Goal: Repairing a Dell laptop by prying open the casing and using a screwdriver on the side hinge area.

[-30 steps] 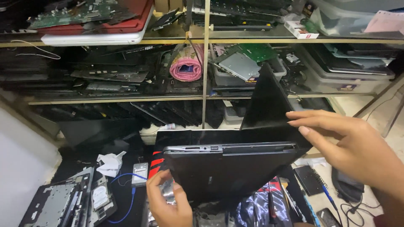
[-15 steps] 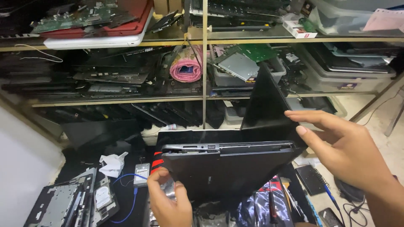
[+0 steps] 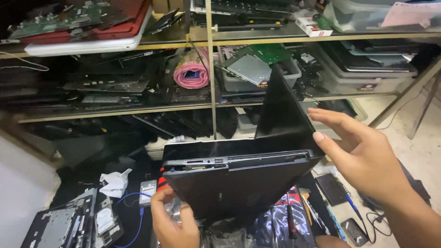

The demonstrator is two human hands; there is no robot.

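Above the cluttered bench, the left hand (image 3: 174, 225) grips the black laptop's (image 3: 239, 183) lower left corner. Right hand (image 3: 367, 158) spread open, fingertips (image 3: 318, 136) touching its right edge, gripping nothing.

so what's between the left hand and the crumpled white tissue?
Head view: a small silver drive on a blue cable lies between the left hand and the tissue.

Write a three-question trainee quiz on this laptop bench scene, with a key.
1. True or false: the left hand grips the black laptop at its lower corner.
2. What does the right hand touch? A) the pink rolled cloth B) the laptop's raised lid C) the hard drive
3. What crumpled thing lies left of the laptop on the bench?

Key: 1 true; 2 B; 3 white paper.
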